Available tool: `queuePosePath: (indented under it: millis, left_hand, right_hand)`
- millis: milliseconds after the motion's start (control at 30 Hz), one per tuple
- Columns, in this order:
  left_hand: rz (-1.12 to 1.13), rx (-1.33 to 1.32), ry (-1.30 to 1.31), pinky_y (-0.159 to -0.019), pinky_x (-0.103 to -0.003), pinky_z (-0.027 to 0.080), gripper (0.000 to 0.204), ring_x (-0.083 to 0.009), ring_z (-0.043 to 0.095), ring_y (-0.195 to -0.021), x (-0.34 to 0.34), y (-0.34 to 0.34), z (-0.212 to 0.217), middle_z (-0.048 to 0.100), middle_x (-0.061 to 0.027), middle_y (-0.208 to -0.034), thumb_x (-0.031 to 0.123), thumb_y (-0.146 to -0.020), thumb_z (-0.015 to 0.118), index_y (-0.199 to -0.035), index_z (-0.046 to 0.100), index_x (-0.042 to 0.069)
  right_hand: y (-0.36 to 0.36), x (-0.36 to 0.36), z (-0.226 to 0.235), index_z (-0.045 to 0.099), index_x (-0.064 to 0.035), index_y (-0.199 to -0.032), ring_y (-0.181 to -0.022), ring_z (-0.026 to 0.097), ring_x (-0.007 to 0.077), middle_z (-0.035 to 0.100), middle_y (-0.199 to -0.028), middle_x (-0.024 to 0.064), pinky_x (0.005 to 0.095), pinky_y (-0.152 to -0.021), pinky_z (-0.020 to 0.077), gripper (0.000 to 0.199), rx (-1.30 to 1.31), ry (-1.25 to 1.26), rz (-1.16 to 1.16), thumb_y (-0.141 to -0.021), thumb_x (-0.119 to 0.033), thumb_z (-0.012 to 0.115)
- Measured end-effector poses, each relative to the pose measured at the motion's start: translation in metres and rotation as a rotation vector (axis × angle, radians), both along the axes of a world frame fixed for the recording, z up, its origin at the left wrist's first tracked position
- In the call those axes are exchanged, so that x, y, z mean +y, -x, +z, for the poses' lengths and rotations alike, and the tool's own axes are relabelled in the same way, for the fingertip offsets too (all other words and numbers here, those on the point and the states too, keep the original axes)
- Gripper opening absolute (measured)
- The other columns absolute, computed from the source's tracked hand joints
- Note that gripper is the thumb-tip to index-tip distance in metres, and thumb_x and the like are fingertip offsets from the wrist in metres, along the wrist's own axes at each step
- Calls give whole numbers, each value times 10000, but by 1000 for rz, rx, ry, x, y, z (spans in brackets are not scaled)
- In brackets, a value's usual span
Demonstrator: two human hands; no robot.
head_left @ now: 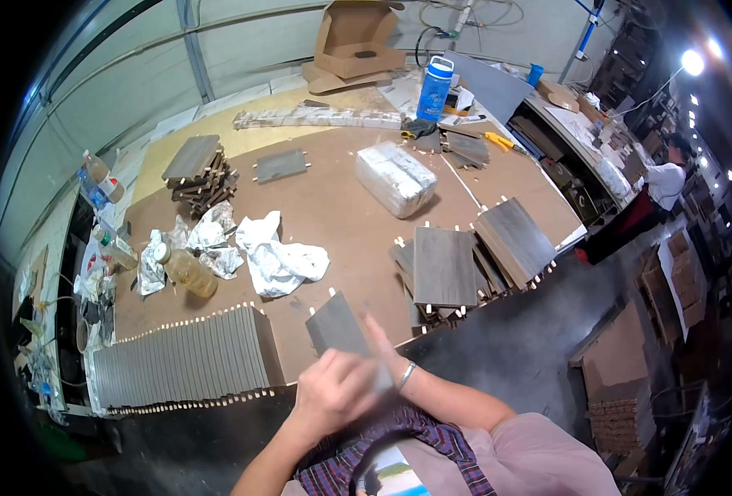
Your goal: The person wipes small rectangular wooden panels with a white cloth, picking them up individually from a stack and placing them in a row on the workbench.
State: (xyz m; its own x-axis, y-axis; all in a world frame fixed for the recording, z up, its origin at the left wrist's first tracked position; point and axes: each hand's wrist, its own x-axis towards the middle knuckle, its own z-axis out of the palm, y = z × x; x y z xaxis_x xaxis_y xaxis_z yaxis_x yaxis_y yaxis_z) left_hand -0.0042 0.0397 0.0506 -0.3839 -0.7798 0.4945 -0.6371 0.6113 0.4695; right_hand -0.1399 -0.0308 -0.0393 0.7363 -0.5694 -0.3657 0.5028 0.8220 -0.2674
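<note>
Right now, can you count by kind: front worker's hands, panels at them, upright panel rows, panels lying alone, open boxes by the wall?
Left hand, right hand: 2
Grey panel at hands: 1
Upright panel row: 1
Lone panel: 1
Open box: 1
Total: 6

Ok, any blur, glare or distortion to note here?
In the head view, motion blur smears parts of the bare left hand, bare right hand and grey rectangular panel; the round white lamp glares at upper right; the brown table has bowed edges.
</note>
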Motion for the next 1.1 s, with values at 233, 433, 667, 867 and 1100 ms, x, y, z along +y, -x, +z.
queuePosePath:
  millis: [233,433,667,867,1100]
  left_hand:
    - [469,90,170,-690,-368,514,351,-279,616,-794,-69,-53,-7,622,-135,-893,43,-641,746,-975,664,-22]
    - [167,242,16,-690,-365,515,373,-282,620,-815,-18,-8,6,631,-131,-918,73,-626,769,-979,669,3]
    - [230,45,-81,-698,-396,504,404,-302,596,-822,9,-47,-17,626,-121,-907,143,-622,764,-999,677,28]
    - [419,193,-98,-735,-371,491,403,-297,590,-839,22,-57,-10,616,-127,-905,60,-601,720,-997,670,8]
    - [440,311,-227,-708,-357,495,397,-289,601,-829,38,-55,-22,628,-134,-916,65,-611,746,-992,657,-2]
  right_hand:
    - [-15,12,-25,546,-89,-1298,-996,656,246,644,-1139,117,392,-882,542,607,-234,-52,49,-985,-586,393]
    - [-7,-21,2,479,-63,-1376,-1134,589,271,568,-1293,152,416,-972,485,720,-226,94,-32,-960,-635,343]
    - [4,-44,22,395,-16,-1447,-1296,468,381,453,-1426,237,488,-1098,374,826,-381,97,-128,-923,-652,336]
    - [27,-27,64,392,-7,-1447,-1253,518,359,525,-1340,239,453,-1051,426,763,-206,184,-187,-942,-580,404]
    - [89,-58,144,531,-104,-1387,-1082,572,321,583,-1213,201,447,-947,440,642,1576,1290,-439,-848,-426,661]
